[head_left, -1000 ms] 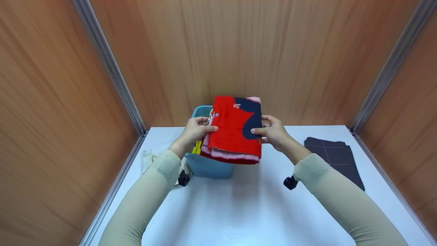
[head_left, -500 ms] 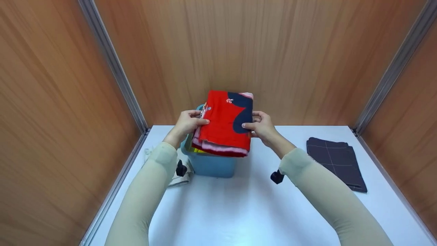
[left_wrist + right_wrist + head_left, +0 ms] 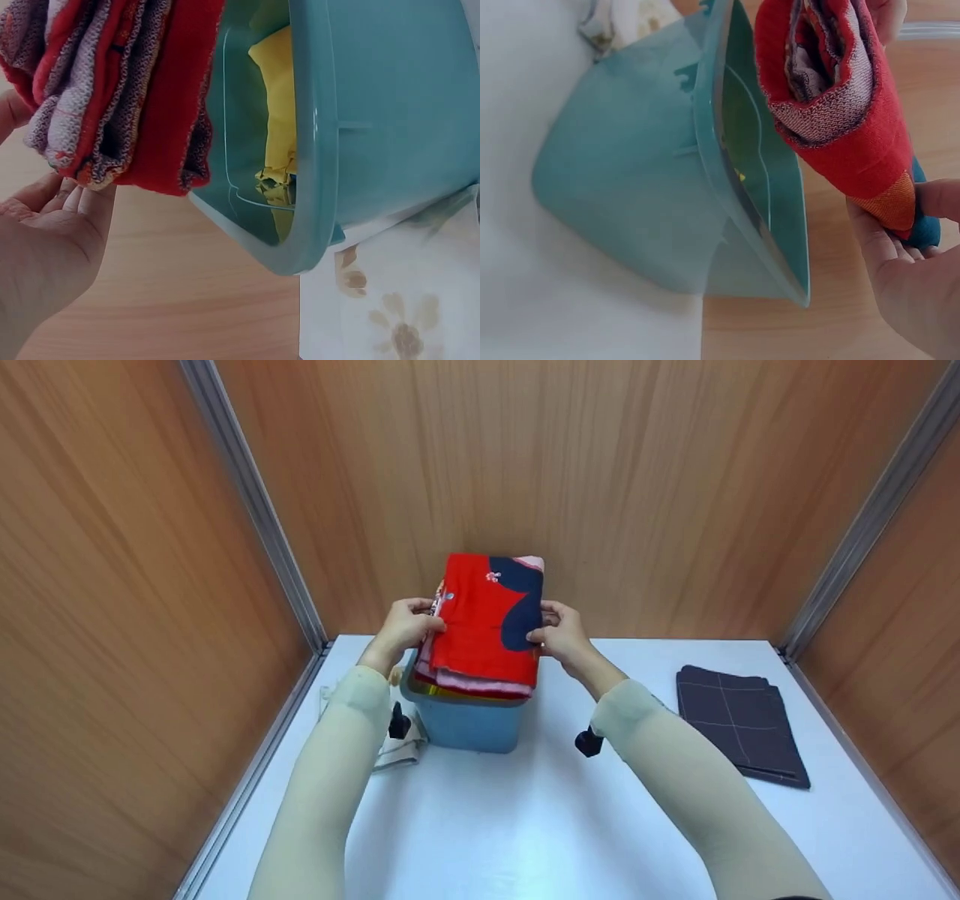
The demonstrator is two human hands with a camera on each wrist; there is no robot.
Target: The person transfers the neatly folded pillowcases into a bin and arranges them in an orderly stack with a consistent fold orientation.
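Both hands hold up a thick, folded red cloth (image 3: 480,615) with a navy scalloped patch and pinkish-white inner layers. My left hand (image 3: 403,628) pinches its left edge, thumb in front and fingers behind. On the opposite edge, my right hand (image 3: 568,637) grips it the same way. The bundle hangs over the opening of a blue-green plastic bin (image 3: 469,726), hiding most of the mouth in the head view. Inside the bin, a yellow cloth (image 3: 277,105) shows in the left wrist view. The right wrist view has the cloth's folded layers (image 3: 825,112) above the rim.
A dark folded cloth (image 3: 731,724) with thin light lines lies at the right of the white table (image 3: 480,825). A whitish floral cloth (image 3: 405,307) lies beside the bin, partly behind the left forearm. Wooden panels (image 3: 600,472) enclose the back and sides.
Both hands have carried the red cloth left and slightly away, from partly beside the bin to over its opening. The grip on both edges is unchanged.
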